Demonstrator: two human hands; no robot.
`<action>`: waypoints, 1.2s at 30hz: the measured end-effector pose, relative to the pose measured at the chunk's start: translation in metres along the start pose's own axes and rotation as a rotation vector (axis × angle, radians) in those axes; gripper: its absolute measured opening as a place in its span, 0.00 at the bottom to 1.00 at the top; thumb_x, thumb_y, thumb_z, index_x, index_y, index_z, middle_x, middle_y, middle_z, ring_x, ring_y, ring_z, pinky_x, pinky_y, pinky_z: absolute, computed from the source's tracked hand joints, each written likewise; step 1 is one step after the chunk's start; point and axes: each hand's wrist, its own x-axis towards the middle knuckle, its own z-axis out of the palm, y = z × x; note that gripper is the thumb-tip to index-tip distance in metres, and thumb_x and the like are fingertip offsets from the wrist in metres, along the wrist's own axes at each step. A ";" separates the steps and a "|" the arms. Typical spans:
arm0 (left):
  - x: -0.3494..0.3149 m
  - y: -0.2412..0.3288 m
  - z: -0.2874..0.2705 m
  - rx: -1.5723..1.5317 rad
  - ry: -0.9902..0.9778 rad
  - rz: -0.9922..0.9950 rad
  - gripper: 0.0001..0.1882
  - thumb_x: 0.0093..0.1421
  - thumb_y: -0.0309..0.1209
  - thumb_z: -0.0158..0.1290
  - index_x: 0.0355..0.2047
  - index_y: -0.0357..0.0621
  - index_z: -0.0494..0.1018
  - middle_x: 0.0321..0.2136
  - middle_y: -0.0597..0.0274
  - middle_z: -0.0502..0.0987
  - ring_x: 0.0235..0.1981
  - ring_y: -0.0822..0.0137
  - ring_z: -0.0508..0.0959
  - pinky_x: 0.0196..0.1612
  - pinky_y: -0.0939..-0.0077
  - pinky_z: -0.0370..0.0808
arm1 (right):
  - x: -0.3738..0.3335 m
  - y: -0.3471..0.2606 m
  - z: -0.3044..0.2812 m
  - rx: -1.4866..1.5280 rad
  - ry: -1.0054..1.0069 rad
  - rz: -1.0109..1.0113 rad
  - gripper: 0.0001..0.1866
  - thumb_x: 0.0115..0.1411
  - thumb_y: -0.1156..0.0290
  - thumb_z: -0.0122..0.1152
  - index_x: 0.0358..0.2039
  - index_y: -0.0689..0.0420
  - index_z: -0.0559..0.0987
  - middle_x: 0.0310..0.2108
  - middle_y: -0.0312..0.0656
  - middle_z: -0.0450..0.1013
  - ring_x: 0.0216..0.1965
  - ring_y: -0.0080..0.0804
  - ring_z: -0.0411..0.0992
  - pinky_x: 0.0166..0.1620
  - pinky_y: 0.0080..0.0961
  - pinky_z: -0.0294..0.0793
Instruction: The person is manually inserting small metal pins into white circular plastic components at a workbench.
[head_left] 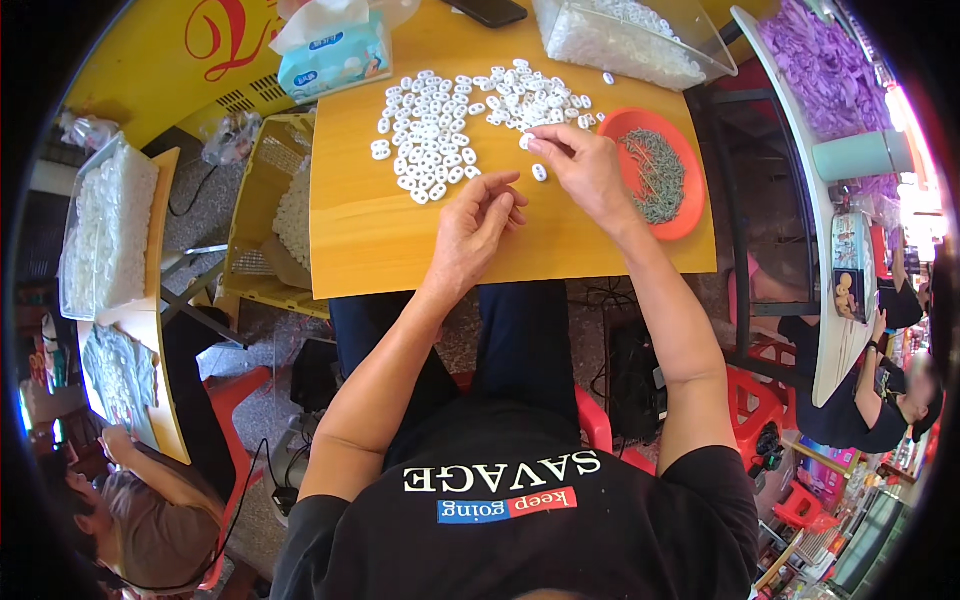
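A tray (110,235) of white parts sits on a side bench, well left of the fingers. A tissue pack (330,55) stands beyond them, up left. The left hand (470,235) rests on the table (380,250), fingers curled together; whether they pinch anything I cannot tell. White rings (430,135) lie spread just beyond its fingertips. The right hand (585,170) pinches a ring (527,142) at the pile's near edge; another lies just below its fingers. A red dish (690,215) of grey pins sits just right of that hand. A clear bin (625,40) stands beyond.
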 end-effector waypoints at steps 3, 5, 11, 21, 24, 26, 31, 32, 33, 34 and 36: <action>0.000 -0.002 0.000 0.005 0.004 0.013 0.14 0.67 0.24 0.44 0.52 0.34 0.67 0.37 0.59 0.76 0.34 0.75 0.74 0.38 0.82 0.72 | -0.002 -0.002 0.001 0.198 -0.048 0.193 0.10 0.59 0.71 0.62 0.40 0.61 0.82 0.33 0.43 0.80 0.33 0.24 0.76 0.36 0.22 0.74; 0.001 -0.002 0.001 0.014 0.004 0.020 0.14 0.67 0.24 0.44 0.53 0.33 0.67 0.38 0.59 0.76 0.34 0.75 0.75 0.38 0.82 0.72 | -0.003 -0.003 0.000 0.236 -0.085 0.218 0.10 0.60 0.72 0.61 0.41 0.61 0.81 0.35 0.41 0.80 0.36 0.19 0.76 0.39 0.17 0.74; 0.000 -0.002 0.001 0.039 0.007 0.039 0.16 0.67 0.23 0.45 0.54 0.33 0.66 0.40 0.59 0.75 0.35 0.74 0.75 0.39 0.81 0.73 | -0.004 -0.016 -0.004 0.149 -0.083 0.195 0.11 0.61 0.72 0.60 0.42 0.62 0.80 0.32 0.36 0.79 0.33 0.17 0.74 0.37 0.18 0.73; 0.003 -0.002 0.001 -0.117 0.130 0.080 0.13 0.66 0.23 0.47 0.50 0.33 0.68 0.39 0.59 0.75 0.34 0.73 0.76 0.36 0.80 0.74 | -0.017 -0.027 -0.005 0.508 -0.199 0.267 0.12 0.62 0.71 0.58 0.43 0.64 0.80 0.32 0.36 0.79 0.33 0.17 0.72 0.39 0.17 0.72; 0.003 -0.002 -0.002 -0.150 0.138 0.066 0.10 0.66 0.25 0.48 0.46 0.34 0.68 0.36 0.60 0.75 0.32 0.73 0.76 0.36 0.80 0.75 | -0.024 -0.032 -0.001 0.544 -0.221 0.281 0.12 0.63 0.71 0.58 0.43 0.64 0.80 0.32 0.36 0.78 0.34 0.17 0.72 0.40 0.16 0.71; 0.003 -0.002 -0.004 -0.147 0.139 0.048 0.09 0.66 0.25 0.49 0.44 0.34 0.69 0.34 0.60 0.76 0.32 0.73 0.76 0.36 0.79 0.75 | -0.027 -0.033 0.003 0.531 -0.229 0.293 0.12 0.63 0.71 0.58 0.43 0.63 0.80 0.33 0.36 0.77 0.35 0.18 0.72 0.40 0.16 0.71; 0.003 -0.003 -0.007 -0.183 0.126 0.068 0.06 0.66 0.27 0.48 0.38 0.35 0.68 0.30 0.61 0.75 0.30 0.73 0.76 0.35 0.80 0.75 | -0.033 -0.036 0.010 0.323 -0.203 0.282 0.09 0.62 0.70 0.59 0.38 0.64 0.79 0.31 0.34 0.77 0.33 0.18 0.73 0.38 0.17 0.72; 0.003 -0.004 -0.007 -0.183 0.123 0.068 0.06 0.66 0.27 0.48 0.38 0.35 0.68 0.30 0.61 0.75 0.30 0.73 0.76 0.35 0.80 0.75 | -0.034 -0.035 0.012 0.323 -0.200 0.283 0.09 0.62 0.70 0.59 0.38 0.64 0.79 0.31 0.34 0.77 0.33 0.18 0.73 0.38 0.17 0.72; 0.003 -0.004 -0.006 -0.186 0.115 0.065 0.06 0.67 0.27 0.48 0.38 0.35 0.68 0.29 0.61 0.75 0.30 0.73 0.76 0.35 0.80 0.75 | -0.036 -0.032 0.014 0.320 -0.119 0.203 0.09 0.61 0.70 0.61 0.36 0.63 0.79 0.29 0.39 0.77 0.31 0.22 0.74 0.35 0.20 0.72; 0.004 -0.004 -0.004 -0.190 0.105 0.062 0.06 0.67 0.27 0.48 0.37 0.35 0.68 0.29 0.61 0.75 0.29 0.73 0.76 0.35 0.80 0.75 | -0.038 -0.030 0.015 0.314 -0.037 0.123 0.09 0.59 0.69 0.62 0.34 0.63 0.79 0.27 0.43 0.77 0.28 0.25 0.74 0.31 0.23 0.72; 0.004 -0.004 -0.003 -0.201 0.101 0.052 0.06 0.66 0.27 0.48 0.38 0.35 0.68 0.29 0.60 0.75 0.29 0.73 0.76 0.35 0.80 0.75 | -0.040 -0.029 0.020 0.258 0.030 0.062 0.08 0.59 0.70 0.62 0.33 0.63 0.78 0.27 0.44 0.76 0.27 0.29 0.74 0.30 0.24 0.72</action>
